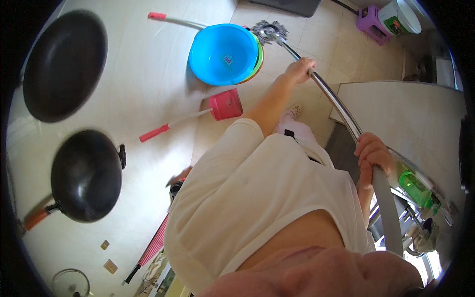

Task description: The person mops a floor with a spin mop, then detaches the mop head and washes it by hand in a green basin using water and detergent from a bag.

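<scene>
A mop with a shiny metal pole (pixel 339 102) slants across my front. Its grey strand head (pixel 270 32) is at the far end, close to the tiled floor. My left hand (pixel 302 70) grips the pole low down, nearer the mop head. My right hand (pixel 374 156) wraps around the upper pole, and the grey end section (pixel 387 215) runs back past it beside my face. Just left of the mop head is a blue plastic basin (pixel 222 54), with a green basin (pixel 256 61) showing behind its edge. Below the basins is a red long-handled dustpan (pixel 225 104).
Two dark pans, a shallow one (pixel 65 67) and a wok (pixel 87 176), hang on the left wall. A pale cabinet (pixel 389 107) stands right, near a green bottle (pixel 413 189). A purple stool (pixel 371 24) and white bucket (pixel 400 18) are far right.
</scene>
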A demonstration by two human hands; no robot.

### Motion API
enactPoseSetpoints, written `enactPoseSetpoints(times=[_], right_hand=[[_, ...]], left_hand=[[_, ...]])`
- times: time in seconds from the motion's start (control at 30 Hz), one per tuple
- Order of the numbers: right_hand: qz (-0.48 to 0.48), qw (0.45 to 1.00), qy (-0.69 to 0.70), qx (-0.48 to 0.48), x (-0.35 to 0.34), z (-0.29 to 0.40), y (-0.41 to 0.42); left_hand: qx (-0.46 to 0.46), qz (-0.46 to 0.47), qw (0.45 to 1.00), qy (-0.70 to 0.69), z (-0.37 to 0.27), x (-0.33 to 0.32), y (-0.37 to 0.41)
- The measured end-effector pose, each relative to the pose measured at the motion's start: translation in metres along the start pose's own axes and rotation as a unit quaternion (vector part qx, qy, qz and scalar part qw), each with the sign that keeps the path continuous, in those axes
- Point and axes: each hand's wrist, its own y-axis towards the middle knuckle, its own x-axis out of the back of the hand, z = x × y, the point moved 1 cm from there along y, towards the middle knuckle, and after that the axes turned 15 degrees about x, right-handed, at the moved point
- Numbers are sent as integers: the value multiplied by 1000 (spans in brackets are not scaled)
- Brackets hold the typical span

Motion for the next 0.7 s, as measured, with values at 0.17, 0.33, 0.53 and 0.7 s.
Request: enactPoseSetpoints(times=[0.17,0.33,0.53,0.7], right_hand=[[21,999,44,-16,39,-76,49],[49,997,56,8,44,-130,98],[-17,999,40,-28,83,-172,163],[-9,999,-7,-45,158,-150,230]], left_hand=[[3,15,1000,-10,31,2,74],[4,30,999,-16,50,23,140],[49,-8,999,14,26,32,194],[-25,55,997,-42,-66,31,247]])
